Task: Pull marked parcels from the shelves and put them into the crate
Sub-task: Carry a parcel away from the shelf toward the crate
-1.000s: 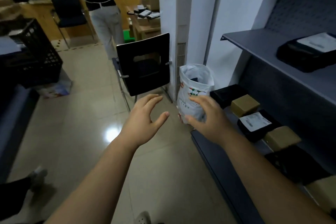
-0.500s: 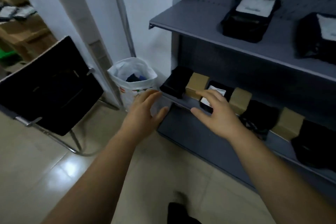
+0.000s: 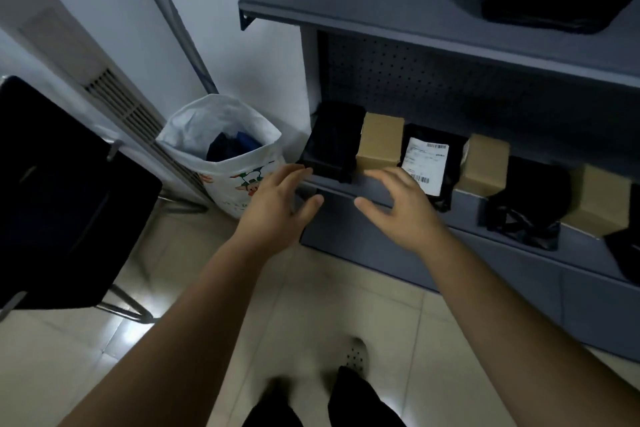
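The left hand and the right hand are both open, with fingers spread, and hold nothing. They hang just in front of the low shelf. On it, right behind the right hand, lies a black parcel with a white label, beside a brown box. A white bag stands on the floor nearby.

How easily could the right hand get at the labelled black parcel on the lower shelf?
Probably easily: the right hand is open and empty in front of the labelled black parcel, which lies at the front edge of the lower shelf with nothing over it.
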`<control>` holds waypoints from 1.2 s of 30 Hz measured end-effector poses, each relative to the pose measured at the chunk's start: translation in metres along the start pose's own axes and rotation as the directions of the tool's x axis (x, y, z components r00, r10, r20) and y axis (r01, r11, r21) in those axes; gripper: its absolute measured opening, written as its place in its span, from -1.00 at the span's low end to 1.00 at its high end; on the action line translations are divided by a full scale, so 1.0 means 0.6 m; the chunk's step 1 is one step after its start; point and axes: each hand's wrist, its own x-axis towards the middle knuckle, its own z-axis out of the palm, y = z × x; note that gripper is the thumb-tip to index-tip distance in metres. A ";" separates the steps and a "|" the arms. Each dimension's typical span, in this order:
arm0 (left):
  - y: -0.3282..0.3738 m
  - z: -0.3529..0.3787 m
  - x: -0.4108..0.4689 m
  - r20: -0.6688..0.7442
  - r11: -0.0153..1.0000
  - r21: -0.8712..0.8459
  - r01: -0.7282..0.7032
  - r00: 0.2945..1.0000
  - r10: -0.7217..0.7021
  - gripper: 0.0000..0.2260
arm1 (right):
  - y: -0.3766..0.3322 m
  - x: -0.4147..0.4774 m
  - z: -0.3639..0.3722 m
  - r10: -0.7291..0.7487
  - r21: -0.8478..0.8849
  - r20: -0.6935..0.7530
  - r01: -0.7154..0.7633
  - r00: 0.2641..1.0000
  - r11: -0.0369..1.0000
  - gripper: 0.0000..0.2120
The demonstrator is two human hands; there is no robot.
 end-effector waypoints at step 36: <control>-0.300 0.229 0.275 0.234 0.918 -0.351 0.183 0.967 -0.103 -0.70 | 0.113 0.267 0.267 0.315 0.004 -0.184 -0.320 0.931 0.947 -0.55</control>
